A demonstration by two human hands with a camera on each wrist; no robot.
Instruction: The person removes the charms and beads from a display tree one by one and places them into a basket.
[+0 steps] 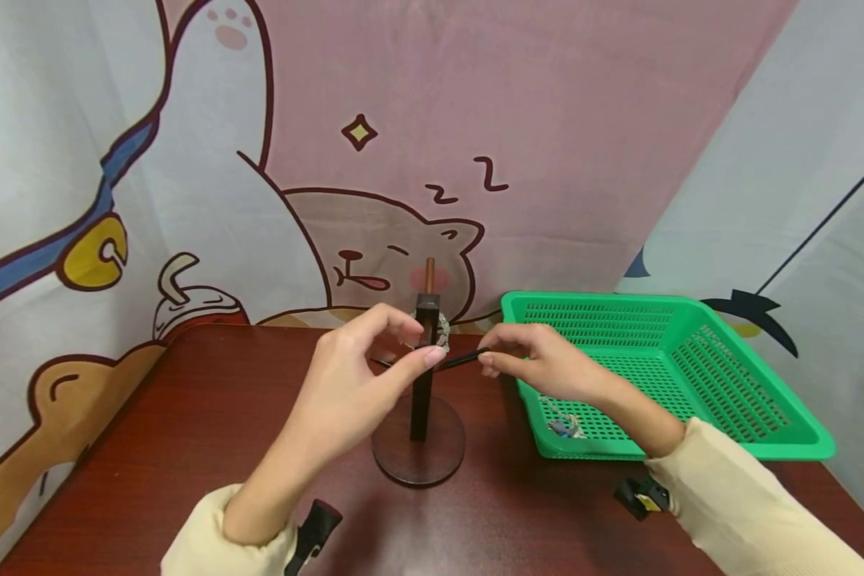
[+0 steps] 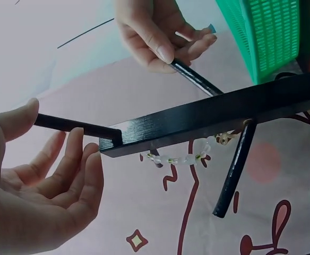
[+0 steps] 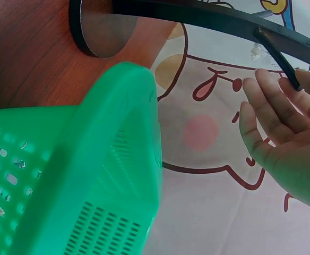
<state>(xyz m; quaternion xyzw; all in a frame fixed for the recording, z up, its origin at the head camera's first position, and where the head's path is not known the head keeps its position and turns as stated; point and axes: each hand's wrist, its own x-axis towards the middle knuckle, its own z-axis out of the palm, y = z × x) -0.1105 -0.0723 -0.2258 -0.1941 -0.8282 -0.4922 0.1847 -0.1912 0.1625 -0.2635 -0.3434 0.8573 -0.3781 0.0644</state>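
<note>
A dark stand with a round base, a square post and several thin pegs stands on the table. Near its top, my left hand has its thumb on one black peg, with the fingertips close under it. My right hand pinches the end of another peg on the post's right side. A bracelet of clear beads hangs behind the post, partly hidden in the head view. A third peg sticks out untouched.
A green plastic basket stands right of the stand, under my right forearm. Small jewellery lies in its near left corner. The reddish-brown table meets a printed cloth at the back.
</note>
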